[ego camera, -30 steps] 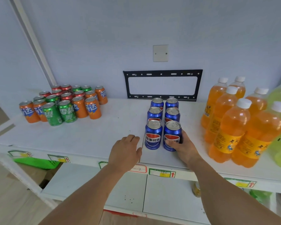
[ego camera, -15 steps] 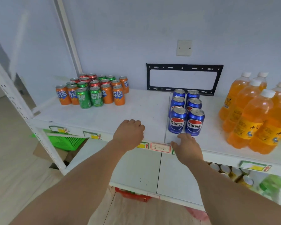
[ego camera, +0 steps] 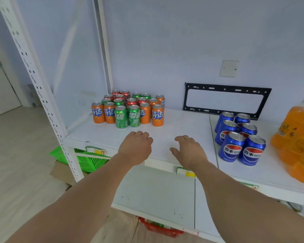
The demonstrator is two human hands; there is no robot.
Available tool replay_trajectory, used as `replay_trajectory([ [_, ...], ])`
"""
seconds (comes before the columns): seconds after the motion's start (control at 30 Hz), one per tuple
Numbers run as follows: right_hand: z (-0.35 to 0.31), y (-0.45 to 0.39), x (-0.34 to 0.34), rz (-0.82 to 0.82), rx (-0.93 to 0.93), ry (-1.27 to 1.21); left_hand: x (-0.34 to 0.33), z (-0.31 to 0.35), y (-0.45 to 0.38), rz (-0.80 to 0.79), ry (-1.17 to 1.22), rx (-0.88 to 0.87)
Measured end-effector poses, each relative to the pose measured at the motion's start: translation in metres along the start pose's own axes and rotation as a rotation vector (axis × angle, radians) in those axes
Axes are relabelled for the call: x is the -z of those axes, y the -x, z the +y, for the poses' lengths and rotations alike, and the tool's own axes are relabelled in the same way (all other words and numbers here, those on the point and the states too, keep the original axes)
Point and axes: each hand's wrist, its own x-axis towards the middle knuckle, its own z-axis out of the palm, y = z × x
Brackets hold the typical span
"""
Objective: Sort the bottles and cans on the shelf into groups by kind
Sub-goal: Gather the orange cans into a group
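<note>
**Cans in the left cluster are mixed; both hands hang empty before them**

Head view. Cans of three kinds stand packed together at the left rear of the shelf (ego camera: 174,123): orange cans (ego camera: 157,115), green cans (ego camera: 121,117) and red cans (ego camera: 131,102), all upright and touching. To the right, well apart, the blue cans (ego camera: 232,148) stand as a tidy group of their own, and beyond them the orange bottles (ego camera: 296,137) run partly out of frame.

The left hand (ego camera: 136,148) and the right hand (ego camera: 188,150) hover over the bare front of the shelf, fingers loosely curled, holding nothing.

What could go wrong, as I judge it: the cluster is tight, so pulling a rear can past the front row could tip its neighbours, and a toppled can could roll off the open front edge. Reaching over the green pair to the red ones carries the same risk.

Counted: six blue cans; about seven orange, six green and six red, though the rear rows are partly hidden. The bottles cannot be counted.
</note>
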Motion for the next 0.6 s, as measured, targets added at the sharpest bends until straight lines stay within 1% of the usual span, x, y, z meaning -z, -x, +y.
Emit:
replay_trajectory([
  [0.1,-0.006,-0.034,-0.004,0.002,0.007,-0.018,-0.015,-0.019,-0.019,-0.028,0.028,0.033],
  [0.37,0.0,-0.147,-0.025,-0.005,0.021,-0.107,-0.058,-0.073,-0.099,-0.027,0.074,0.16],
  [0.43,-0.002,-0.169,-0.03,0.008,-0.017,-0.201,-0.066,-0.082,-0.118,0.007,0.106,0.235],
  [0.5,-0.004,-0.192,-0.036,0.02,-0.116,-0.365,-0.074,-0.093,-0.138,0.01,0.18,0.339],
  [0.6,-0.008,-0.218,-0.047,-0.006,-0.232,-0.553,-0.083,-0.107,-0.166,-0.075,0.249,0.418],
])
